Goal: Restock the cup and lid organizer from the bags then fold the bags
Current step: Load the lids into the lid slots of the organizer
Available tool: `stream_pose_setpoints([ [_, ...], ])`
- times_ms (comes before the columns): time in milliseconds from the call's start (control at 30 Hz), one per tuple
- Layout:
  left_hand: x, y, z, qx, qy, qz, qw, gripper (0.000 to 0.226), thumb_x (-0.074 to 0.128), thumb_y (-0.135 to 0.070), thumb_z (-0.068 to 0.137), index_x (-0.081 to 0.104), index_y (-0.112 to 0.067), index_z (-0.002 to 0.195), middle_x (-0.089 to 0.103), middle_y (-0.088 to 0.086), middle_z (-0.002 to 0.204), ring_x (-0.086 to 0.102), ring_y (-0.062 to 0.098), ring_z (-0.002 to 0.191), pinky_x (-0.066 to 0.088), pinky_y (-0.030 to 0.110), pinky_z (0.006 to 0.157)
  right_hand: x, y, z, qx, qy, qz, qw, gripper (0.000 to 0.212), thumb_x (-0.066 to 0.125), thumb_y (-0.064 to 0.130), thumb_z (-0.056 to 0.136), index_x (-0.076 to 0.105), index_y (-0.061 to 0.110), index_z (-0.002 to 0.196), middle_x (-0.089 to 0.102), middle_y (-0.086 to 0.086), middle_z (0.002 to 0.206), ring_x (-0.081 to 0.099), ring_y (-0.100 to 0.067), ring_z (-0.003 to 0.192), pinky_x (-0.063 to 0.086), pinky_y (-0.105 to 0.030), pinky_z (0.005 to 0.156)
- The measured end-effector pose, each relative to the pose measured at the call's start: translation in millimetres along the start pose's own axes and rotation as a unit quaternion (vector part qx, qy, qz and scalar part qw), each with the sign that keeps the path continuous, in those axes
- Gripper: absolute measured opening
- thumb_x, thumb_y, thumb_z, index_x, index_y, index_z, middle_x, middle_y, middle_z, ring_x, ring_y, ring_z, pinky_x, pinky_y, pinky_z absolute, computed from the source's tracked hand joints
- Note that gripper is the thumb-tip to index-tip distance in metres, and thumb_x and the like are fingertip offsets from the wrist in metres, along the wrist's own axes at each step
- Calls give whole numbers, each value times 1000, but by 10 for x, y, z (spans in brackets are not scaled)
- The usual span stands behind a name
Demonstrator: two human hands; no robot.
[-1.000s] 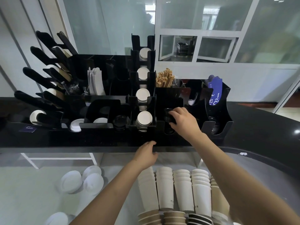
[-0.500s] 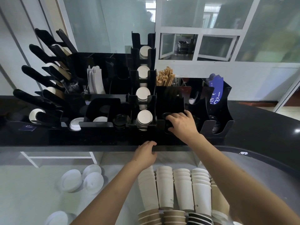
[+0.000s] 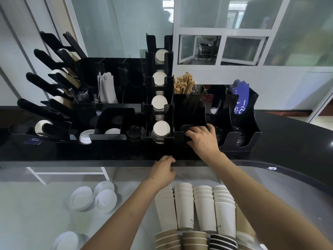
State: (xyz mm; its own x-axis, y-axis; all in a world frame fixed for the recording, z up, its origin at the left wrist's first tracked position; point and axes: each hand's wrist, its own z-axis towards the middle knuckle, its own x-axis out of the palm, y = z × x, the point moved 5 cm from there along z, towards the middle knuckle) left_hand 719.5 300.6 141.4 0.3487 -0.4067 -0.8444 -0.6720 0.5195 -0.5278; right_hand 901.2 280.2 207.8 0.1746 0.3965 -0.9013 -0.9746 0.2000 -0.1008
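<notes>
- Your right hand (image 3: 202, 138) curls its fingers round the black lids (image 3: 187, 129) in the organizer (image 3: 189, 109) slot right of centre; the stack's axis runs near to far.
- Your left hand (image 3: 163, 171) rests loosely open on the near counter edge (image 3: 90, 157).
- White cups (image 3: 185, 204) lie near you, rims pointing far.
- Black slot walls stand close on both sides of the lids.

Black organizer (image 3: 191, 107), black surface (image 3: 288, 141); white cups (image 3: 185, 206), brown cups (image 3: 193, 239), black-and-white striped cups (image 3: 222, 240), blue sleeve (image 3: 240, 98).
</notes>
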Motion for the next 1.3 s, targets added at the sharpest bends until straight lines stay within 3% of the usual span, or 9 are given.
stream_pose_setpoints([
  [433,55,2,-17,3,-7,-10,1000,42,52,-15,100,54,-15,142,35,1,161,38,19,146,18,45,126,37,13,-49,7,-16,-9,1000,43,87,28,77,70,23,115,73,-3,118,64,-33,110,41,-59,106],
  [667,33,-17,-20,-3,-5,-9,1000,41,52,-15,100,54,-15,141,35,1,161,37,22,146,23,46,124,46,3,-65,9,-24,3,1000,48,85,29,78,67,24,122,69,-2,122,61,-31,114,37,-58,110],
  [900,57,-31,-34,15,-16,1,1000,43,52,-17,102,50,-15,145,32,3,163,38,22,147,26,40,124,-58,-31,-182,22,-54,60,997,61,76,26,87,56,19,144,63,2,143,48,-25,143,13,-63,125],
  [967,39,-29,-83,27,-27,-30,999,43,51,-17,103,50,-16,145,35,2,162,37,20,147,29,27,116,-95,-10,-303,20,-92,84,992,54,74,23,89,60,17,141,63,0,143,47,-25,145,17,-59,126],
  [1033,-3,2,-179,27,-60,-71,995,40,52,-15,103,52,-17,143,42,0,156,43,15,140,30,18,105,-115,43,-451,20,-134,122,983,45,72,21,91,65,17,134,65,-1,140,49,-25,142,30,-54,122],
  [1167,-62,187,-482,5,-145,-128,981,35,52,-15,103,56,-22,136,46,-8,142,47,2,123,34,17,98,-119,290,-768,24,-190,186,964,31,70,15,92,71,13,123,66,-4,135,54,-26,136,44,-45,110],
  [1300,-99,512,-816,-29,-169,-158,972,33,52,-16,103,56,-27,134,47,-13,136,48,1,116,40,21,95,-104,751,-1022,34,-170,259,950,28,68,8,93,70,12,121,68,-2,123,61,-20,117,53,-38,95],
])
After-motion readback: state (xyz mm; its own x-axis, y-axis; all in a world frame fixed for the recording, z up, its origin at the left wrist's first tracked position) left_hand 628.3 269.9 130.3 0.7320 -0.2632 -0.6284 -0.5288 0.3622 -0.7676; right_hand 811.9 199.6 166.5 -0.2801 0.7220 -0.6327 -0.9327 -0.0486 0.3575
